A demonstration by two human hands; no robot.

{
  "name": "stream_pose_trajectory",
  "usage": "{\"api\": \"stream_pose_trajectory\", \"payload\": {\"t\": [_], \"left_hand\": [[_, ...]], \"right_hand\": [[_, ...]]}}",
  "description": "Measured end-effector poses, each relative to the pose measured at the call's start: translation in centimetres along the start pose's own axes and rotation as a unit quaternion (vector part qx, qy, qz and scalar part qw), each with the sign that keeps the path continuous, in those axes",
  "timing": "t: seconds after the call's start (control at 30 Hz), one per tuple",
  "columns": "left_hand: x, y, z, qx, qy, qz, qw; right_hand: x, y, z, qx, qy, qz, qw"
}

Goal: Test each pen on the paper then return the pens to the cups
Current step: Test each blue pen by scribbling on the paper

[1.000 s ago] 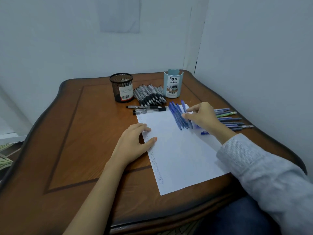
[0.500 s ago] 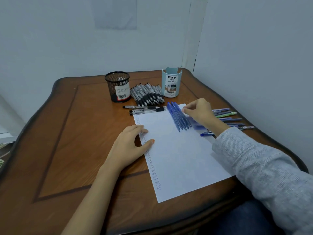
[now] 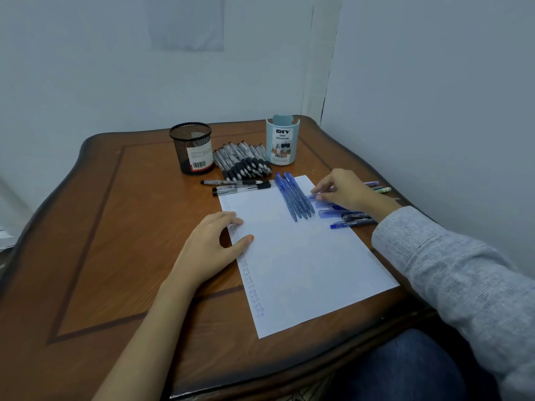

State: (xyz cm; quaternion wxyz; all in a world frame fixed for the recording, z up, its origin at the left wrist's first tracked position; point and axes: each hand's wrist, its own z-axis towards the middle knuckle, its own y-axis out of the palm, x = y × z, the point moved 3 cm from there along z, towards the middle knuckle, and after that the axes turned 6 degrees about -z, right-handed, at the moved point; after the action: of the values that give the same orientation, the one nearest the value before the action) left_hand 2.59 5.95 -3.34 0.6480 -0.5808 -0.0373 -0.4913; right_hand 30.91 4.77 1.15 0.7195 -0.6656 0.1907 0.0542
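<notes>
The left hand (image 3: 212, 247) lies with relaxed fingers, holding nothing, its thumb and fingertips pressing the near-left edge of the paper (image 3: 304, 256) onto the counter (image 3: 121, 233), right over a column of small test marks (image 3: 256, 296). Beyond this hand stands the black mesh cup (image 3: 192, 147), with a pile of black pens (image 3: 243, 162) just to its right and three more black pens (image 3: 240, 186) lying across the paper's far edge. Between the hands, a tight row of blue pens (image 3: 295, 196) rests on the sheet's far corner, and the pale blue cup (image 3: 281, 143) stands beyond them. The right hand (image 3: 344, 189) reaches down with bent fingers to a blurred blue pen (image 3: 317, 196) just beside that row; whether it already pinches it I cannot tell. Under its wrist lie loose blue pens (image 3: 350, 218), and past its knuckles some coloured pens (image 3: 379, 188) sit near the counter's edge. The risks, as I judge them: a careless lift could knock the neat row and mix tested with untested pens; the sleeve could sweep the loose ones off the right edge; and if the left hand eases off, the sheet may slide under the stroke.
</notes>
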Motion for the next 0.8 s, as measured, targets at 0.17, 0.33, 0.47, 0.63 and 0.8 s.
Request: {"api": "stream_pose_trajectory", "payload": {"t": [0.17, 0.33, 0.47, 0.63, 0.8], "left_hand": [[-0.1, 0.0, 0.0, 0.002, 0.000, 0.001, 1.000], [0.0, 0.0, 0.0, -0.002, 0.001, -0.003, 1.000], [0.2, -0.1, 0.0, -0.002, -0.001, -0.001, 1.000], [0.7, -0.4, -0.4, 0.011, 0.007, 0.015, 1.000], [1.3, -0.4, -0.9, 0.021, 0.017, 0.030, 0.999]], "right_hand": [[-0.2, 0.2, -0.1, 0.041, -0.022, -0.055, 0.997], [-1.7, -1.4, -1.1, 0.081, -0.060, -0.002, 0.995], [-4.4, -1.9, -2.7, 0.103, -0.162, -0.011, 0.981], [-6.8, -0.2, -5.7, 0.062, -0.207, -0.016, 0.976], [-6.1, 2.3, -8.0, 0.055, -0.154, -0.040, 0.986]]}}
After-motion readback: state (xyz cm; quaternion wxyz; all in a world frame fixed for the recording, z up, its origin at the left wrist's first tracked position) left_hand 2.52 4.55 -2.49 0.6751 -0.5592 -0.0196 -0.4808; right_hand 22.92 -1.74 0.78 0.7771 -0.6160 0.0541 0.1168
